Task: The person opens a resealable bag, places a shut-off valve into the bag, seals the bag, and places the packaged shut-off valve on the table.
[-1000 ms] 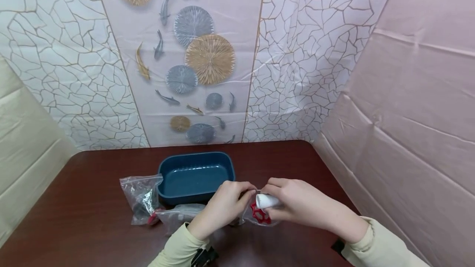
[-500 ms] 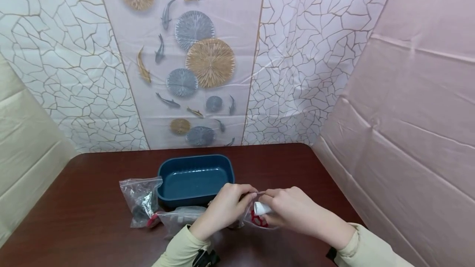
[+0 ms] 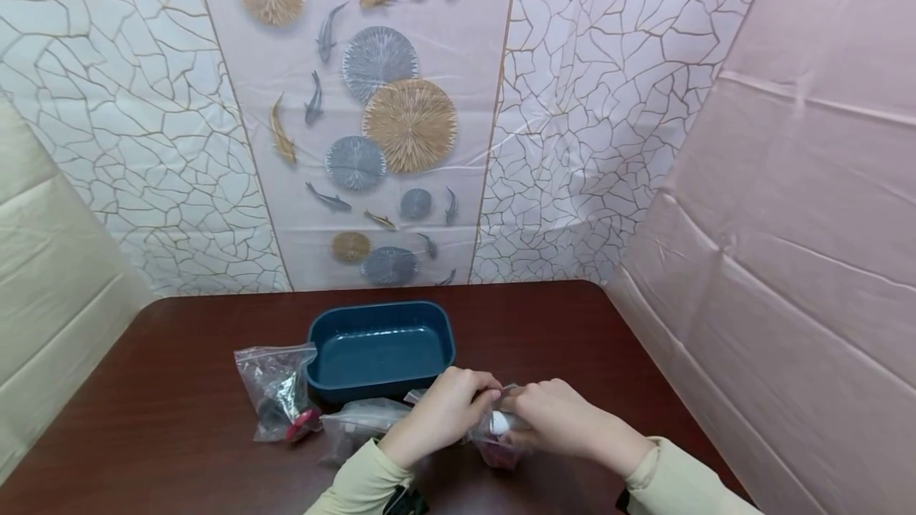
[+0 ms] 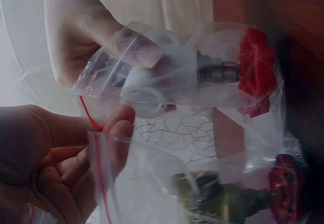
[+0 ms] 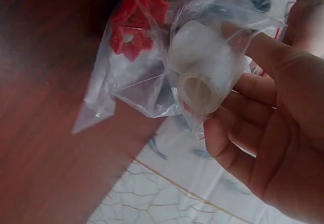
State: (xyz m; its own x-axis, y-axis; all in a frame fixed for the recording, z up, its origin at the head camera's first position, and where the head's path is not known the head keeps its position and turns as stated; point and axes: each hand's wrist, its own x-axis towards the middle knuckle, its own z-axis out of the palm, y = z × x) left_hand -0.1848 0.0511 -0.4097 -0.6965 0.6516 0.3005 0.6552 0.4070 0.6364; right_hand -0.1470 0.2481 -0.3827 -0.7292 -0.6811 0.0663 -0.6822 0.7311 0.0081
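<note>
A white plastic valve (image 4: 179, 74) with a red handwheel (image 4: 257, 64) sits in a clear zip bag (image 4: 223, 95), handwheel toward the bag's bottom. My right hand (image 3: 565, 421) grips the white body; its thumb reaches inside the bag's mouth in the left wrist view. My left hand (image 3: 451, 413) pinches the bag's edge by its red zip strip. In the right wrist view, the valve's round open end (image 5: 199, 93) shows through the film. Close below my left hand, a second zip bag holds a brass valve (image 4: 223, 198) with its own red handwheel (image 4: 286, 191).
A dark blue tray (image 3: 382, 385) stands behind the hands on the brown table (image 3: 179, 420). Left of it lies another zip bag (image 3: 275, 388) with dark parts and a red piece (image 3: 304, 424). A further clear bag (image 3: 368, 416) lies beside my left forearm.
The white valve has sunk lower into the bag, whose film now covers more of it. My right hand has moved slightly left and down with it; my left keeps hold of the bag's edge.
</note>
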